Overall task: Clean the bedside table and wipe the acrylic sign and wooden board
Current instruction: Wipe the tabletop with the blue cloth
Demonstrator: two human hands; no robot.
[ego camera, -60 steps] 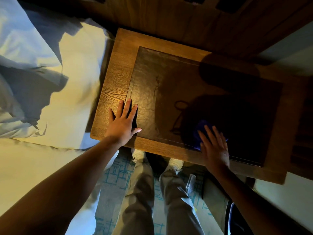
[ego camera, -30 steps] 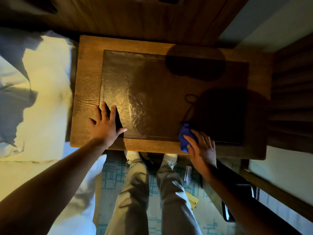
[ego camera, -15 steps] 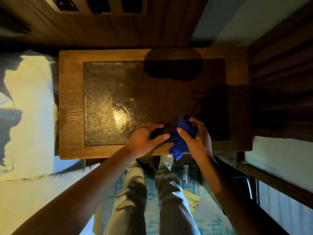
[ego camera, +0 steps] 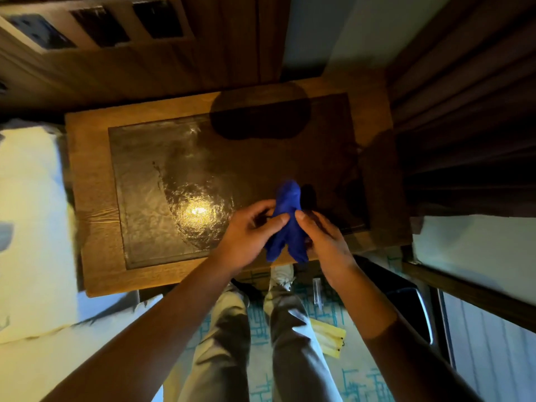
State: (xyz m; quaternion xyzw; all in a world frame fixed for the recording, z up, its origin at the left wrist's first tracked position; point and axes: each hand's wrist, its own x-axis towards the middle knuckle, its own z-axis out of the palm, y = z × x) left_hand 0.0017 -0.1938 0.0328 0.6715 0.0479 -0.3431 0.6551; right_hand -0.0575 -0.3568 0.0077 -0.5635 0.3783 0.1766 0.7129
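Observation:
The wooden bedside table (ego camera: 92, 198) has a dark textured glass panel (ego camera: 162, 169) set into its top, with a lamp glare on it. A bunched blue cloth (ego camera: 288, 224) is held up above the table's front edge. My left hand (ego camera: 249, 236) pinches the cloth from the left and my right hand (ego camera: 322, 239) grips it from the right. Both cloth ends hang down between the hands. No acrylic sign or wooden board shows on the tabletop.
A bed with white linen (ego camera: 32, 227) lies to the left of the table. Dark curtains (ego camera: 464, 111) hang at the right above a window ledge. On the patterned carpet below lie a yellow item (ego camera: 330, 338) and a small clear piece (ego camera: 317, 294). My legs stand in front.
My left hand has left the table's left edge and joined the right hand on the cloth. The cloth has been lifted off the glass and now hangs between both hands.

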